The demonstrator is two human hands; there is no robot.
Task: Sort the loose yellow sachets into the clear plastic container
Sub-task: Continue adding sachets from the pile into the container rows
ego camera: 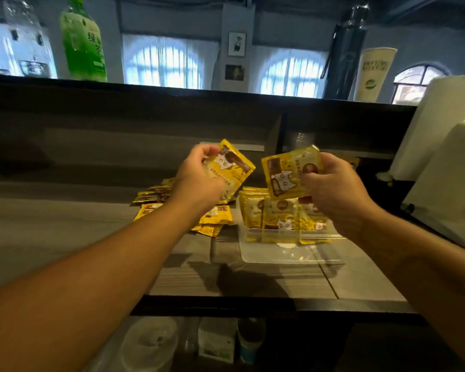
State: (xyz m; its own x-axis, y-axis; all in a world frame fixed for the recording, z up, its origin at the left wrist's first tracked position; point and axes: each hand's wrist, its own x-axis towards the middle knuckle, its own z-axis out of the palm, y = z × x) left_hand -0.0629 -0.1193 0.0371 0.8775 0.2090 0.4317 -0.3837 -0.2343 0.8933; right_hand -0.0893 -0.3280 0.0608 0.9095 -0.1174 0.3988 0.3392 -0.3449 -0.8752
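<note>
My left hand [199, 178] grips a yellow sachet [234, 167] raised above the counter. In my right hand [333, 183] is a second yellow sachet [285, 170], pinched at its right edge and held above the clear plastic container [285, 253]. Several sachets [282, 218] stand upright in a row at the back of that container. A loose pile of yellow sachets [156, 194] lies on the grey counter to the container's left, partly hidden by my left forearm.
A raised dark ledge runs behind the counter, carrying a green bottle [82, 41], a clear bottle [24, 38], a dark flask [346, 52] and a paper cup [373, 73]. A white machine [446, 146] stands at the right. Lidded cups sit below the counter's front edge [253, 299].
</note>
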